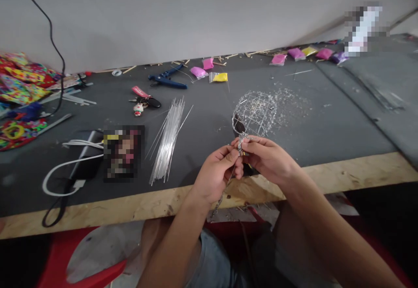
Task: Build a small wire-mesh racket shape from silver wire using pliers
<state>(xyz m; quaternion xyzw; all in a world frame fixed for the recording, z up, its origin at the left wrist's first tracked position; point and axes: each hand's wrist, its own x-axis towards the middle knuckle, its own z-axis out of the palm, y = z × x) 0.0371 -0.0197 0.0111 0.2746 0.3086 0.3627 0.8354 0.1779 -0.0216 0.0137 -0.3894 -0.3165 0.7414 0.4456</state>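
Note:
A rounded silver wire mesh frame (256,112) lies on the dark tabletop just beyond my hands. My left hand (216,170) is closed, thumb and fingers pinching the twisted wire neck (241,143) at the frame's near end. From the other side my right hand (269,155) is closed on the same neck, its fingertips meeting the left ones. A thin twisted wire strand (219,203) hangs below my left hand past the table edge. Beside the neck, inside the mesh outline, shows a dark brown piece (239,125) whose kind I cannot tell. A black and yellow item under my hands is mostly hidden.
A bundle of straight wires (168,142) lies left of my hands, with blue-handled pliers (168,78) and keys (148,101) behind. Wire clippings (290,105) are scattered right of the mesh. Small colourful packets (199,72) line the back. A power bank with a cable (88,153) sits left.

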